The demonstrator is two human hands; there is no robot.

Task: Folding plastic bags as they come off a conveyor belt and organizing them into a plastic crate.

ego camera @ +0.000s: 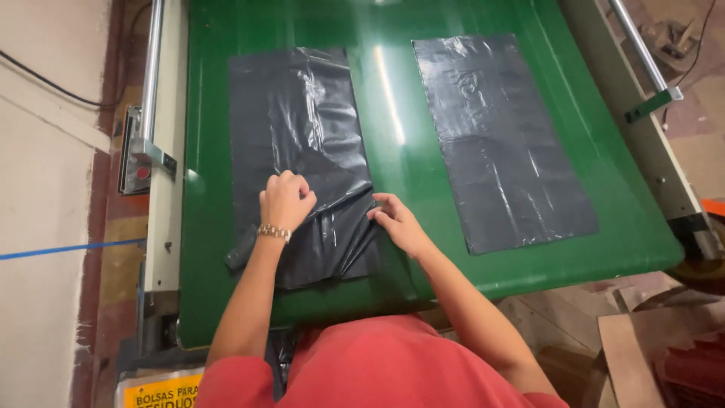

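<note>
Nearest, on the green desk [408,249]: left hand [285,200] curled, pinching creased black plastic bag [302,151]; right hand [399,223] loosely spread, fingertips on its right edge. Risk: slick film slipping, bunching crooked. Farther right, second flat bag [502,143], well apart.

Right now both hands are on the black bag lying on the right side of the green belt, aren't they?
Not quite: the head view shows the left hand and right hand on the left black bag. The right bag lies untouched on the green belt.
</note>
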